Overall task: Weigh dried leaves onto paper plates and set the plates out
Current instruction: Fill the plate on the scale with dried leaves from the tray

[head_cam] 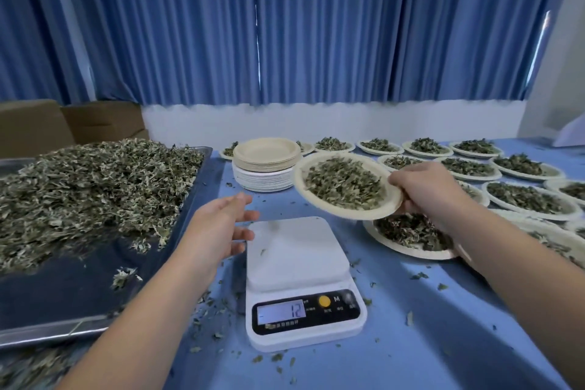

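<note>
Right hand (424, 188) is gripping the filled plate (346, 185) by its rim, holding it tilted above the bench (411, 326). Left hand (221, 225) is hovering open-fingered just left of the scale (300, 282), holding nothing.

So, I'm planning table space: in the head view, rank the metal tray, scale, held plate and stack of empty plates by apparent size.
1. metal tray, by far.
2. scale.
3. held plate and stack of empty plates: the plate looks wider, but it is nearer the camera, so I leave them unranked.
</note>
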A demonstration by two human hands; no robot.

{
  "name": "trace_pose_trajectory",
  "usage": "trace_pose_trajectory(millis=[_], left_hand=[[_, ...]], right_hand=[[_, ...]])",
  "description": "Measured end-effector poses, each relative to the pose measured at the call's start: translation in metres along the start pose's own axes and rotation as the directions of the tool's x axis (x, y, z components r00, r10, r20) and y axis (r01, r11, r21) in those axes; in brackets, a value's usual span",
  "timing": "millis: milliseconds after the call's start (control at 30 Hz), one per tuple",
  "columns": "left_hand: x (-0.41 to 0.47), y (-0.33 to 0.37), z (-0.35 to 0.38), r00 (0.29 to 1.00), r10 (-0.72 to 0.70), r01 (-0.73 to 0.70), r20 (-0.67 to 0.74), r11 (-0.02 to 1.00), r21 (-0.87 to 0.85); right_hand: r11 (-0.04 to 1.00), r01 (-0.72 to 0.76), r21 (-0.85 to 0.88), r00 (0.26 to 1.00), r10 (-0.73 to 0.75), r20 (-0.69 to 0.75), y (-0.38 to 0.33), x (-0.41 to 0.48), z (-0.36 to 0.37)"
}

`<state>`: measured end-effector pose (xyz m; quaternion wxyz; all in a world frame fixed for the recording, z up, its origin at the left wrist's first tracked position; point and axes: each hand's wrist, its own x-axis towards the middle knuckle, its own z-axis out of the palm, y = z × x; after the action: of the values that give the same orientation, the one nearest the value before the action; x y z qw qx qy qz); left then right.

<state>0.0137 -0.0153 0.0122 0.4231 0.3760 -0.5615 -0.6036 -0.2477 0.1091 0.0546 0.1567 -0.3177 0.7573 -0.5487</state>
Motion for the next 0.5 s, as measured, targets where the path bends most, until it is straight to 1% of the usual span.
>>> trace_pose_trajectory(millis=[133,267,367,433,500], left_hand=[[0.004,-0.004,-0.005,0.999,-0.004,0.006,-0.038,0.998,0.065],[0.012,-0.006,-0.008,0.997,-0.015,0.022,-0.071,0.994,0.106],[0.017,-0.011,-0.01,0.996,-0.019,0.03,-0.085,0.991,0.127],[0.02,-0.015,-0.009,0.996,-0.021,0.032,-0.084,0.99,0.138],[0.023,-0.017,-0.008,0.996,-0.021,0.033,-0.083,0.988,0.148]], right_hand=[[0.994,-0.058,-0.095,0.997,0.053,-0.054,-0.001,0.032,-0.039],[0.97,-0.157,-0.185,0.975,0.123,-0.182,0.009,0.062,-0.076],[0.932,-0.217,-0.292,0.954,0.14,-0.263,0.021,0.074,-0.098],[0.911,-0.253,-0.326,0.936,0.146,-0.319,0.029,0.078,-0.104],[0.888,-0.269,-0.373,0.932,0.144,-0.332,0.034,0.08,-0.106]])
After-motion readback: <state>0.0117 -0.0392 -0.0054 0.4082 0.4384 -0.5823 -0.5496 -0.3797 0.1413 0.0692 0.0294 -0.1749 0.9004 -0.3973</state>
